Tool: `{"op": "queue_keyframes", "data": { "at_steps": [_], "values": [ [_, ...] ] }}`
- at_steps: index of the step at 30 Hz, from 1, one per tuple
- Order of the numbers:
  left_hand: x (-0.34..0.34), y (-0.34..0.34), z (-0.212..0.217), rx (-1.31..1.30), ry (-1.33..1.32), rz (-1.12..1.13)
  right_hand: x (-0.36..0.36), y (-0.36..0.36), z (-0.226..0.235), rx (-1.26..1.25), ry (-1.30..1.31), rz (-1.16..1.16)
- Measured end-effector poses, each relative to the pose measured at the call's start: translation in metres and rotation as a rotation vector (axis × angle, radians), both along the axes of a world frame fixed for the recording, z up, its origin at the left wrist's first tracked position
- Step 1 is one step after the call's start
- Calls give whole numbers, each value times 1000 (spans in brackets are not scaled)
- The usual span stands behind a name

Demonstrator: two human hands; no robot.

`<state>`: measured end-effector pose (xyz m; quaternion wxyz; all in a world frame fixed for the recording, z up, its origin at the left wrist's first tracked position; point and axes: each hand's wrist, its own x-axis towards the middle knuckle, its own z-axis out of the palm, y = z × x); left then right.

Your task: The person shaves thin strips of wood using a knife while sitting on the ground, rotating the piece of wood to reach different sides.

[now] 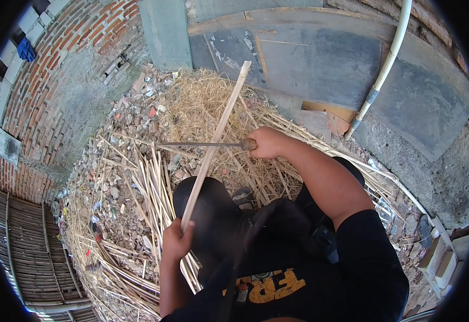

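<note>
Over a heap of shavings [207, 102] the long bamboo strip [215, 137] slants away, its near end clamped in the left hand [176, 240]. The right hand [266, 142] grips a knife [202, 144] crossing it; best kept shallow, stroking away from the body.

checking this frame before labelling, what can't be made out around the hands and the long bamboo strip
Head view only:
- Long pale bamboo strip: its lower end is hidden inside the left hand.
- Thin dark metal blade: its handle is covered by the right hand; its edge is too thin to judge.
- Heap of split bamboo slats: partly hidden behind the black-clad knee.
</note>
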<state>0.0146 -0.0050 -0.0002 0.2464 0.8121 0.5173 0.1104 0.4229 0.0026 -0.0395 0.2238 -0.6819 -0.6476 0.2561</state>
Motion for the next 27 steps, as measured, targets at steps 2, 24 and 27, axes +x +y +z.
{"op": "queue_keyframes", "data": {
  "at_steps": [2, 24, 27],
  "values": [
    [0, 0, 0, -2, 1, -1, 1, 0, -1, 0, 0, -1],
    [3, -1, 5, -43, -32, 3, 1, 2, -5, 17, 37, 9],
    [2, -1, 3, -33, -34, 2, 1, 2, -5, 6, 29, 16]
  ]
}}
